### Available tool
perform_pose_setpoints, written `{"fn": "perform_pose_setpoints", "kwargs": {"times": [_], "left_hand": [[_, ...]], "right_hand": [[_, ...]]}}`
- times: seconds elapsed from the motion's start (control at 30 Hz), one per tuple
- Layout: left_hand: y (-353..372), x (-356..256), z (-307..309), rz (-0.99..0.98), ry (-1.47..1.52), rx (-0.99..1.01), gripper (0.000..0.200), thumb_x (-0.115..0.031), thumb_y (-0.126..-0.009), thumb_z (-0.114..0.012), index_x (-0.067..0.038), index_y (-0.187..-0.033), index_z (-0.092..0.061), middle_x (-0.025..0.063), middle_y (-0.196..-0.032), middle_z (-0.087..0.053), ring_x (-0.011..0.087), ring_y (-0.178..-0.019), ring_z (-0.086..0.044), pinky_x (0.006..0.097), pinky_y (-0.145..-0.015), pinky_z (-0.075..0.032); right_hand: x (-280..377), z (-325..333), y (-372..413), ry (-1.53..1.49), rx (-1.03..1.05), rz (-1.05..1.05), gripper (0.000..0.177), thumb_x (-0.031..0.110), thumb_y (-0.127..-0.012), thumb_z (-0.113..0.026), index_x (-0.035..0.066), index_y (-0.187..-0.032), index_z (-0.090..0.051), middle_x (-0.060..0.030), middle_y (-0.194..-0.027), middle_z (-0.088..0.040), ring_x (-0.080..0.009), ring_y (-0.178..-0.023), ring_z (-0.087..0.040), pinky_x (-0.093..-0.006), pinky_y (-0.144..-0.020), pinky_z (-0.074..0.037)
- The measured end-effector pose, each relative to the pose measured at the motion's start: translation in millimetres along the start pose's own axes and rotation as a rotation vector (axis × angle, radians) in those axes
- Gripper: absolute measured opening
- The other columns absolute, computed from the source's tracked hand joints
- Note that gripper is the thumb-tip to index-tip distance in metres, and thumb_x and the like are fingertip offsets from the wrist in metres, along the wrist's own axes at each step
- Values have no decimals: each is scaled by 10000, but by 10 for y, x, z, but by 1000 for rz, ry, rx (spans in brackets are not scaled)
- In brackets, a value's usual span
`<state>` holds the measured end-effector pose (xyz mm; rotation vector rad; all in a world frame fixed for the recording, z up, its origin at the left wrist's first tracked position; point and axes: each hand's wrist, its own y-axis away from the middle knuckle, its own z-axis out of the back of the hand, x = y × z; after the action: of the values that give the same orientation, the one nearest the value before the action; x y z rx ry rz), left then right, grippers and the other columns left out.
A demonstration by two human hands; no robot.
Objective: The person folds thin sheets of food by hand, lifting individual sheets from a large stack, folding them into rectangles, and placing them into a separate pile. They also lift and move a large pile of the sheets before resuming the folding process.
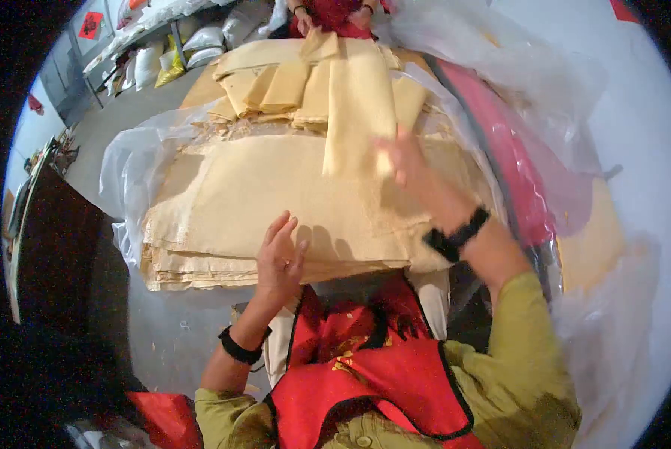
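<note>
Beneath the loosely curled, parted fingers of my left hand [279, 266], which hold nothing, spreads a wide stack of pale yellow sheets [253, 187], reaching out ahead and to both sides of them. Farther forward and to the right, my right hand [413, 161] is blurred at the near end of a long yellow strip [362, 105], its fingers partly spread by the edge, and I cannot tell whether they grip it. Ahead of those fingers the strip runs beside smaller folded pieces [283, 86] towards a co-worker's hand [304, 21], well apart from mine.
</note>
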<state>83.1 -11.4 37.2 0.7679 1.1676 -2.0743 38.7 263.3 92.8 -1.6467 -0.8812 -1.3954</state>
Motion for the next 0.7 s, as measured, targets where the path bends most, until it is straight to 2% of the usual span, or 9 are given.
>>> {"fn": "perform_pose_setpoints", "kwargs": {"times": [0.03, 0.1, 0.2, 0.33, 0.37, 0.47, 0.53, 0.6, 0.7], "left_hand": [[3, 18, 20, -55, -30, 31, 376, -26, -752, -571, -3, -1119, -493, 219, -1199, -445, 356, -1103, -450, 379, -906, -381], [15, -46, 21, -70, -59, 77, 375, -17, -745, -570, -6, -1112, -495, 218, -1197, -447, 359, -1097, -453, 386, -895, -389], [22, -10, -22, -129, -146, 110, 384, -28, -714, -590, -17, -1088, -502, 213, -1188, -454, 374, -1080, -456, 419, -878, -397], [36, 50, -212, -213, -268, 226, 423, -92, -700, -618, -23, -1095, -483, 206, -1167, -461, 380, -1090, -433, 441, -908, -363], [4, 44, -277, -234, -307, 265, 433, -113, -698, -624, -23, -1096, -478, 204, -1159, -463, 380, -1093, -427, 444, -917, -352], [-126, -57, -556, -319, -387, 272, 442, -176, -710, -626, -13, -1091, -470, 196, -1145, -461, 373, -1091, -419, 434, -929, -331], [-199, -107, -720, -342, -404, 267, 437, -206, -717, -618, -7, -1079, -475, 193, -1138, -459, 373, -1084, -421, 430, -919, -336], [-269, -169, -832, -322, -438, 301, 452, -243, -733, -607, -7, -1094, -472, 189, -1155, -455, 364, -1098, -415, 428, -926, -332], [-348, -244, -939, -280, -522, 347, 480, -281, -765, -585, -11, -1141, -457, 186, -1196, -447, 350, -1134, -398, 429, -950, -320]], "right_hand": [[12, 199, -412, -1, 53, -70, 347, 147, -731, -633, 2, -1022, -512, -98, -957, -571, -210, -833, -561, -343, -696, -476], [-73, 555, -1108, -19, 80, -122, 353, 189, -786, -598, 0, -1061, -485, -100, -981, -567, -219, -854, -572, -352, -687, -485], [154, 676, -826, 310, -89, -106, 382, 238, -811, -572, -2, -1092, -475, -115, -977, -570, -240, -823, -589, -354, -623, -491], [19, 1116, -181, 471, 230, -241, 563, 251, -767, -612, -17, -1207, -384, -127, -1053, -539, -205, -974, -540, -375, -710, -470], [-58, 1157, -49, 679, 137, -169, 608, 251, -741, -629, -29, -1215, -371, -152, -1093, -524, -228, -1047, -497, -389, -806, -436], [115, 1107, 543, 1213, 391, 168, 626, 264, -725, -639, -37, -1208, -380, -195, -1110, -514, -274, -1055, -492, -369, -860, -410], [-99, 1139, 775, 1351, 444, 503, 594, 244, -733, -622, -38, -1203, -393, -214, -1125, -500, -305, -1074, -472, -363, -897, -382], [-216, 1170, 858, 1409, 464, 701, 541, 224, -744, -598, -38, -1181, -416, -219, -1119, -499, -324, -1059, -473, -367, -894, -383], [-271, 1123, 910, 1427, 488, 690, 434, 200, -769, -552, -28, -1127, -465, -201, -1066, -525, -330, -977, -509, -384, -823, -422]]}}
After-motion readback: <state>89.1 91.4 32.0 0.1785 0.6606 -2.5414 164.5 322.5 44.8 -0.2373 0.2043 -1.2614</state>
